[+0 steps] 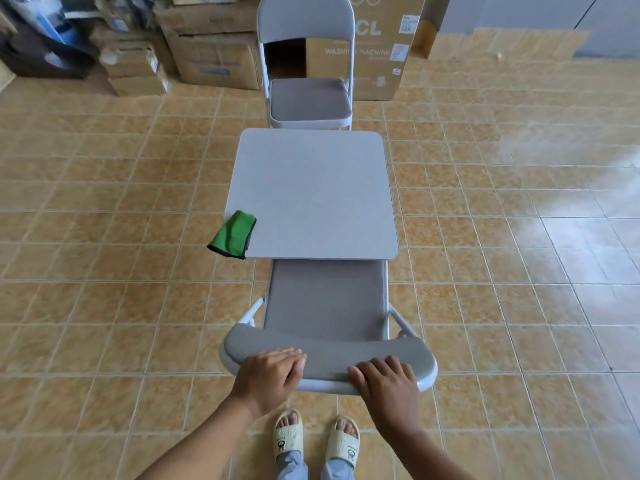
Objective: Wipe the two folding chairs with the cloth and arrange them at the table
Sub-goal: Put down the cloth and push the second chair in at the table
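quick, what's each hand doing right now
Left hand: closed on the near chair's backrest.
Right hand: closed on the same backrest.

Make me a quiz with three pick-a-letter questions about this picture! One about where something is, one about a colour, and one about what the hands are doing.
1. Where is the cloth?
A. on the table's near left corner
B. on the floor
C. on the far chair's seat

2. What colour is the cloth?
A. red
B. green
C. yellow

3. What are the hands doing?
A. wiping the table
B. hanging free
C. resting on the near chair backrest

Answers:
1 A, it drapes over that table corner.
2 B, it is bright green.
3 C, the left hand and right hand both lie on the backrest top.
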The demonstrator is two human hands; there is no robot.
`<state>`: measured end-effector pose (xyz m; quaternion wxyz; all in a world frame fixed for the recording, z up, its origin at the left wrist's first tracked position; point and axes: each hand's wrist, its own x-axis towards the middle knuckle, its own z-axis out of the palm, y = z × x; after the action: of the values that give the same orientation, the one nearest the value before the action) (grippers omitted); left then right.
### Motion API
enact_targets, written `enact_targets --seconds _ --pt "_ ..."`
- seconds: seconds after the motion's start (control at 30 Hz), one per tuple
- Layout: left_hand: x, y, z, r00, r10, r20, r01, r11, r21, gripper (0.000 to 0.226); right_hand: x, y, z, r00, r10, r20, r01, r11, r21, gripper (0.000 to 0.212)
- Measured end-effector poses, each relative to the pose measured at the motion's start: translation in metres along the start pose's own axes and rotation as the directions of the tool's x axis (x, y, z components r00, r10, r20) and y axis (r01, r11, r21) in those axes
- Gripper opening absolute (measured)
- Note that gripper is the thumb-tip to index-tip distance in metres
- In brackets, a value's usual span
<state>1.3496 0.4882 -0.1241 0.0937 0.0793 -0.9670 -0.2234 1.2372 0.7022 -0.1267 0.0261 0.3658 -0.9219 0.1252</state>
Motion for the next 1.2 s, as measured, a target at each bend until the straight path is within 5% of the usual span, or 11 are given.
enact_targets --seconds 0.37,0.93,1.2 --pt "0.037 0.004 0.002 1.0 -0.027 -0.01 0.027 1.0 0.008 0.038 0.038 0.036 0.005 0.991 -0.134 0.005 0.134 0.989 0.061 0.042" --pt "0.079 -0.008 0.014 0.996 -0.092 -0.004 0.091 0.98 0.176 0.046 0.09 0.05 -0.003 0.979 -0.158 0.131 0.142 0.982 0.127 0.053" --pt "0.075 -0.014 0.013 0.937 -0.276 0.213 0.253 0.959 0.126 0.043 0.089 0.051 -0.005 0.968 -0.095 0.232 0.089 0.995 0.039 0.049"
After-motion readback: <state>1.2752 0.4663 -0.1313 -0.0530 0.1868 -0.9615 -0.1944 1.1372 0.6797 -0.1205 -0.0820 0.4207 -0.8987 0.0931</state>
